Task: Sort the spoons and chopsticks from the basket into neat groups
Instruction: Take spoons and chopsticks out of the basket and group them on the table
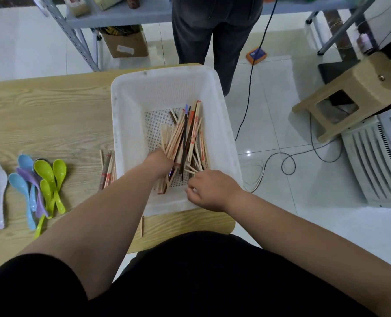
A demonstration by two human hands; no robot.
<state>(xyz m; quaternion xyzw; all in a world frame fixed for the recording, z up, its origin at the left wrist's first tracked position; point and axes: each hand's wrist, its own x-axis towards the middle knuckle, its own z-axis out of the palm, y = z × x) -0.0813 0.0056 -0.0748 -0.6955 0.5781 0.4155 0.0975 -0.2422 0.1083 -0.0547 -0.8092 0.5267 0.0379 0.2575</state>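
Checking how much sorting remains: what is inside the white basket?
A loose pile of chopsticks, mostly pale wood with a few dark ones, lies in the basket. The left hand and right hand cover the pile's near ends. No spoons show.

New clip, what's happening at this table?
A person has both hands in the white basket. The left hand grips a bunch of chopsticks; the right hand works with curled fingers at loose ones beside it. Spoons lie grouped on the table at left, with a small chopstick bundle beside the basket.
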